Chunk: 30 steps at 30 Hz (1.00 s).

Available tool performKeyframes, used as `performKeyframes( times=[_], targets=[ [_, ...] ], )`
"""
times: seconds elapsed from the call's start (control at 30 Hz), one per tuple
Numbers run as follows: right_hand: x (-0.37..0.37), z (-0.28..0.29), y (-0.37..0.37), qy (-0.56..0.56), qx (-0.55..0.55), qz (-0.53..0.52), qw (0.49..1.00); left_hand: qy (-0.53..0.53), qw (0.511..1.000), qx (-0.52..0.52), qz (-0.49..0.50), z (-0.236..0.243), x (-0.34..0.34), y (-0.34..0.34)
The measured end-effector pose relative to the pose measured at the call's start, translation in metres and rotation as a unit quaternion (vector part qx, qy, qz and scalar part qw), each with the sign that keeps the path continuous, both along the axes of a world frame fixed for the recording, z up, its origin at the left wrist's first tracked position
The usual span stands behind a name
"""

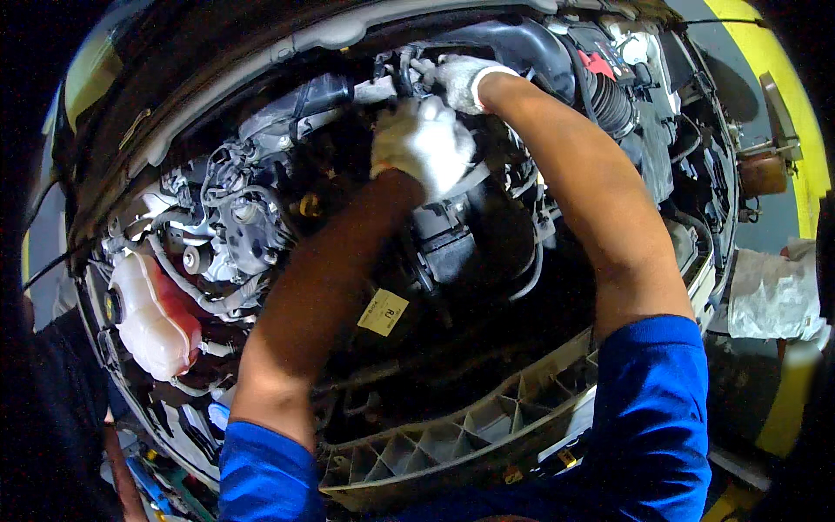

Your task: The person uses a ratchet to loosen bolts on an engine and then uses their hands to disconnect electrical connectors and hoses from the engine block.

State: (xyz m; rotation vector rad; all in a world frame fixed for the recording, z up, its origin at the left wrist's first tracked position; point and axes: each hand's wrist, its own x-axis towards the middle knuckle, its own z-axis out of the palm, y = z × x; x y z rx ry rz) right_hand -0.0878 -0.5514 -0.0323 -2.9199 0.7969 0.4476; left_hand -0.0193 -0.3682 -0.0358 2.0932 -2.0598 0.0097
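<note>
Both of my hands wear white knit gloves and reach deep into a car's engine bay. My left hand (422,146) is curled, knuckles up, over the far middle of the engine, and its fingertips are hidden beneath it. Just beyond it and to the right, my right hand (465,82) has its fingers bent around a small part by a metal fitting (424,70) at the back. What either hand grips is hidden. Nearer to me than the left hand sits a black box-shaped housing (445,244).
A coolant reservoir (143,317) with reddish fluid stands at the left. Ribbed black intake hose (612,104) and a battery with a red terminal cover (597,63) lie at the far right. The ribbed front crossmember (452,444) runs close to me. Another person's arm (122,470) shows at lower left.
</note>
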Motion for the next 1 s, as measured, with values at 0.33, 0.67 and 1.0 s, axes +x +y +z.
performKeyframes(
  times=[0.33,0.67,1.0],
  targets=[
    [0.002,0.018,0.038,-0.048,0.002,-0.110,0.993,0.054,0.992,0.010,0.116,-0.014,-0.035,0.002],
    [0.010,-0.024,0.006,-0.153,-0.034,-0.080,0.984,0.189,0.970,-0.070,0.139,-0.054,-0.031,-0.013],
    [-0.008,-0.039,-0.004,-0.278,0.013,-0.048,0.959,0.199,0.978,0.020,0.054,-0.024,-0.022,-0.002]
  ],
)
